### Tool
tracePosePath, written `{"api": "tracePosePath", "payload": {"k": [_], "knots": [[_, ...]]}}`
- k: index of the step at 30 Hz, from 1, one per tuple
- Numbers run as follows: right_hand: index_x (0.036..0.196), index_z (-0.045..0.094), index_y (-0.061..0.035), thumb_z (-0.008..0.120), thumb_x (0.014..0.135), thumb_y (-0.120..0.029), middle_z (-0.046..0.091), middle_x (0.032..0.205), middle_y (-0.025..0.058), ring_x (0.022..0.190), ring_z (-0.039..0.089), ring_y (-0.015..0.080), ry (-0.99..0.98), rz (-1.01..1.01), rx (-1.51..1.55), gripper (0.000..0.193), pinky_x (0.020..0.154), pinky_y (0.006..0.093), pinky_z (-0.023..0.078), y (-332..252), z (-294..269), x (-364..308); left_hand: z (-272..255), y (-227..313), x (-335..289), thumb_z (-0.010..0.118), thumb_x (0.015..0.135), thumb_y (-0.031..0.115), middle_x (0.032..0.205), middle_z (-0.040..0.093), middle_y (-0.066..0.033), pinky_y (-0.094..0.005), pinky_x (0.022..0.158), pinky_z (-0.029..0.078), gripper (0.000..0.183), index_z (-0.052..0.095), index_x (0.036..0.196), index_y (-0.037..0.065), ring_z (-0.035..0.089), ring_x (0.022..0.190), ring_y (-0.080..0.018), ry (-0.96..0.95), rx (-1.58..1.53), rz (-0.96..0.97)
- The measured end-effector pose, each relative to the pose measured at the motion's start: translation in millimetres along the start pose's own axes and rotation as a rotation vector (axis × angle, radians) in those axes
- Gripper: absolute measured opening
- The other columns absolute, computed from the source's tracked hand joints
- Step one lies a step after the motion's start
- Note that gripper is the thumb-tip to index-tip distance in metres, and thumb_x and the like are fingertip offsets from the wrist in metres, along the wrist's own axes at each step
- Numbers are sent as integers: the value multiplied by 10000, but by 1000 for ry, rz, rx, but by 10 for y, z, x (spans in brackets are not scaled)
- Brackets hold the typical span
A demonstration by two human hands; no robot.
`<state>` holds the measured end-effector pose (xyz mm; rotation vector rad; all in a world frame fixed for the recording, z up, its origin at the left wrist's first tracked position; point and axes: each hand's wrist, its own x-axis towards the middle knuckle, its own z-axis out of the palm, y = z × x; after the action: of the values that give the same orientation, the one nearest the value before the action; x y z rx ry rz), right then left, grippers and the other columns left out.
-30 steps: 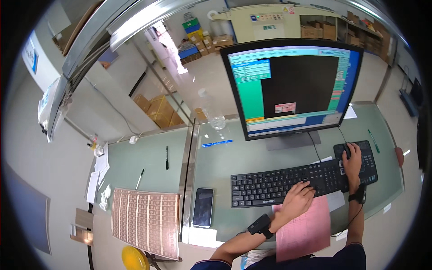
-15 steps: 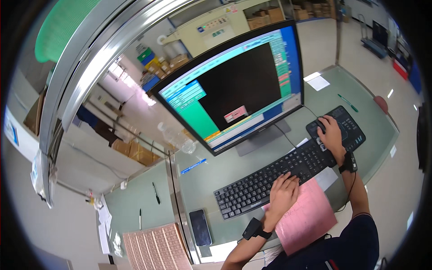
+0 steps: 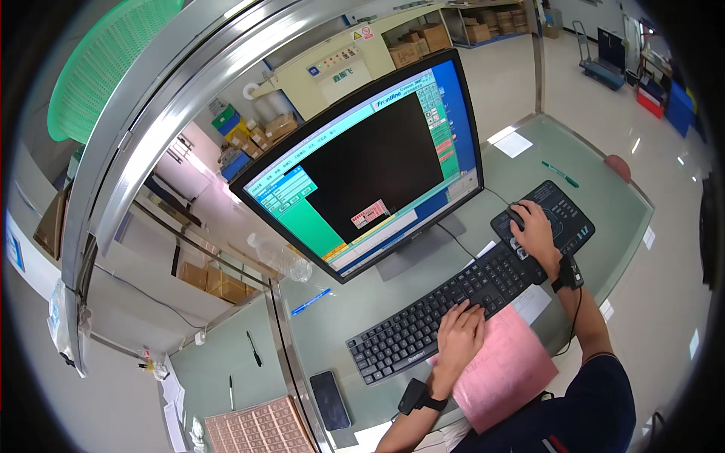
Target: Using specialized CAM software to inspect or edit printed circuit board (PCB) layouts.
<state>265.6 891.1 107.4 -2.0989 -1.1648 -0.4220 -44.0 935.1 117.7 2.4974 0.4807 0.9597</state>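
My left hand [image 3: 461, 338] lies over the right part of a black keyboard [image 3: 411, 332], its fingers stretched out on the keys and gripping nothing. Under its wrist and beside it is a pink sheet of paper [image 3: 504, 370]. My right hand [image 3: 538, 232] rests on a black computer mouse [image 3: 516, 217], fingers wrapped over it, on a dark patterned mouse pad [image 3: 563, 215]. Both wrists wear black bands with small boxes. Behind the keyboard stands a monitor [image 3: 377, 162] showing a program window with a black central area, a small dialog and a red-and-white pattern.
A phone [image 3: 331, 400], a blue pen [image 3: 311, 302] and a clear plastic bottle [image 3: 291, 264] lie left of the keyboard. A green pen [image 3: 560, 174] and white paper [image 3: 512, 144] lie beyond the mouse pad. A metal frame [image 3: 143, 136] rises at the left, near a green basket [image 3: 98, 68].
The whole view has shifted a little, so the desk and monitor appear further left. Both hands keep their places on the keyboard and mouse.
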Motion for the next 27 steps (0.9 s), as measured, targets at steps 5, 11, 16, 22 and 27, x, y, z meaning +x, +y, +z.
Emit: {"api": "tracePosePath", "payload": {"k": [5, 11, 16, 22, 27], "knots": [[1226, 685, -52, 723, 864, -154, 628, 1283, 183, 1189, 594, 383, 4, -4, -9, 378, 1035, 454, 498, 27, 1, -14, -6, 26, 2, 722, 883, 93, 1085, 776, -101, -438, 1054, 499, 144, 786, 1004, 47, 683, 1171, -287, -1, -4, 1], [1214, 687, -49, 726, 861, -152, 632, 1267, 173, 1181, 598, 372, 3, -11, -2, 369, 1025, 451, 502, -14, 8, -4, -21, 13, 2, 721, 881, 96, 1090, 775, -104, -439, 1060, 491, 163, 784, 1021, 43, 680, 1174, -289, -8, 13, -1], [1212, 686, -46, 734, 856, -140, 631, 1262, 167, 1176, 597, 370, 15, -6, 9, 372, 1023, 439, 501, -15, -5, 3, -20, 10, 12, 722, 885, 102, 1092, 776, -101, -438, 1062, 489, 166, 786, 1025, 41, 676, 1180, -284, -13, 9, 5], [1212, 686, -45, 731, 861, -140, 630, 1262, 176, 1179, 595, 375, 16, -17, 11, 367, 1023, 443, 499, -8, -14, 1, 9, 2, 3, 726, 893, 111, 1091, 776, -102, -434, 1055, 491, 173, 790, 1037, 40, 678, 1173, -280, -3, 9, 0], [1212, 687, -46, 730, 862, -141, 630, 1266, 178, 1181, 595, 376, 23, -18, 9, 365, 1023, 444, 499, -9, -19, -1, 4, 3, 0, 726, 894, 111, 1091, 776, -104, -431, 1053, 493, 172, 790, 1036, 39, 679, 1168, -283, -6, 12, 1]]}}
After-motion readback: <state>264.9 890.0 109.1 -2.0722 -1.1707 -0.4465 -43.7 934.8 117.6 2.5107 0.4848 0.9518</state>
